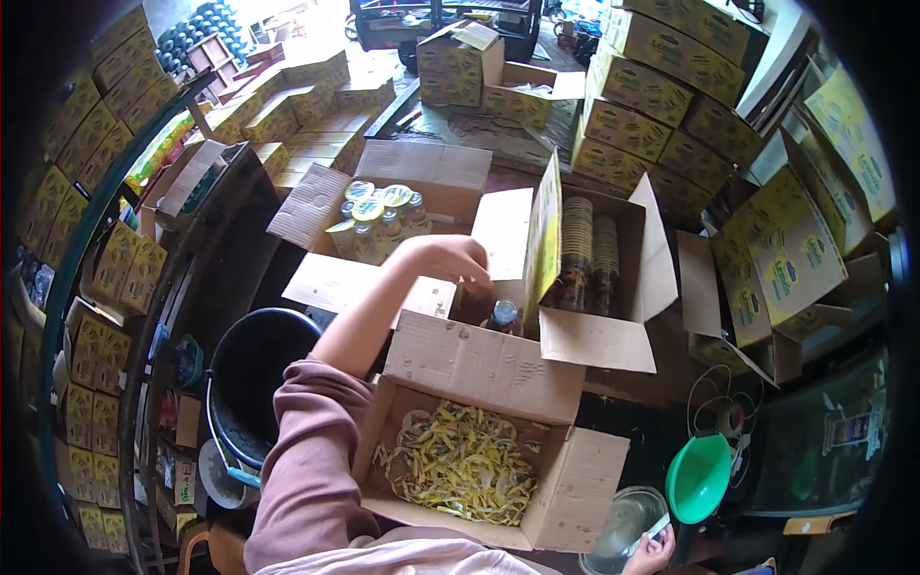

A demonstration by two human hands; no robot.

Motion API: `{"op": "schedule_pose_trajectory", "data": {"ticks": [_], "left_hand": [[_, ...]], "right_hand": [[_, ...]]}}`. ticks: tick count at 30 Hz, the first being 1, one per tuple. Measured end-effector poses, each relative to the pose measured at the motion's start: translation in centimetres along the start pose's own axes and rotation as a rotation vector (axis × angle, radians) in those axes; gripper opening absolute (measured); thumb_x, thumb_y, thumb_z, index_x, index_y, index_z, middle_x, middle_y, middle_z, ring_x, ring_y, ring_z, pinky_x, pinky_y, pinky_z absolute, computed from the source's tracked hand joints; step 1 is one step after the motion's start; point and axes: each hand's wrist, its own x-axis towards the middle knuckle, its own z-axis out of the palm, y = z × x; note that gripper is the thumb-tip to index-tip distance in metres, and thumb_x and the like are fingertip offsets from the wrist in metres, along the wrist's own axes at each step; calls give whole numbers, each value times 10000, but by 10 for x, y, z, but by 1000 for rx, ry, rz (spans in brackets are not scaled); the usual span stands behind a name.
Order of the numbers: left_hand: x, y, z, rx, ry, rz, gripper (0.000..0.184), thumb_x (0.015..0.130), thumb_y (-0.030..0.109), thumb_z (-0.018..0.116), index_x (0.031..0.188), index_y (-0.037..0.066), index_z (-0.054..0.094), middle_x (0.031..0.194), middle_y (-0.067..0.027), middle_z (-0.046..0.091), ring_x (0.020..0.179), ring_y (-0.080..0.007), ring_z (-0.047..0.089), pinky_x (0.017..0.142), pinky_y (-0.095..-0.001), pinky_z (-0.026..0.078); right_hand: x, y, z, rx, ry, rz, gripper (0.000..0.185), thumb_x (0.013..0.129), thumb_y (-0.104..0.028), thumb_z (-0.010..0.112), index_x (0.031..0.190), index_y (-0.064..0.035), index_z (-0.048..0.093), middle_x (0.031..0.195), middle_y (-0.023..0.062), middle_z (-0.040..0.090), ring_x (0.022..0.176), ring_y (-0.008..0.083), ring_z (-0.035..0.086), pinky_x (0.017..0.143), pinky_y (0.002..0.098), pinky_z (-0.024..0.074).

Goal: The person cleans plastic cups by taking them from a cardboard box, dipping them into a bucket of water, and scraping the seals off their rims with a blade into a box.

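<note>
My left hand [462, 261] reaches forward over the cardboard flaps, its fingers curled downward; whatever they hold, if anything, is hidden. Just below its fingertips stands a small clear container [504, 312] with a bluish top. At the bottom right, my right hand [652, 553] is closed around a thin white strip [658, 525], whose kind I cannot make out. The strip is over the edge of a clear basin [613, 522]. Between my arms lies an open carton [585, 479] with a heap of yellow and white strips [460, 465] inside.
Ahead, an open carton [316, 206] holds several lidded cups [366, 208]. Beside it, another carton [655, 264] contains tall stacks of cups [575, 254]. A black bucket [225, 383] stands left, a green bowl [699, 479] right. Stacked yellow cartons [628, 129] rise behind.
</note>
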Motion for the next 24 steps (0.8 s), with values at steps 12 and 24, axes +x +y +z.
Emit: {"op": "schedule_pose_trajectory", "data": {"ticks": [12, 24], "left_hand": [[46, -190, -29, 446, 776, -753, 892, 685, 265, 623, 1394, 164, 91, 1380, -156, 147, 1246, -340, 259, 952, -458, 317], [62, -220, -33, 804, 990, -481, 590, 664, 226, 651, 1196, 131, 414, 1216, -108, 373, 1161, -263, 361, 859, -393, 390]], "right_hand": [[19, -29, 3, -582, -200, -329, 363, 748, -226, 674, 1037, -20, 597, 879, 204, 561, 606, 268, 582, 530, 329, 495], [25, -54, 21, -498, -233, -280, 448, 703, -81, 687, 1122, -28, 538, 1023, 193, 502, 617, 220, 586, 515, 282, 504]]}}
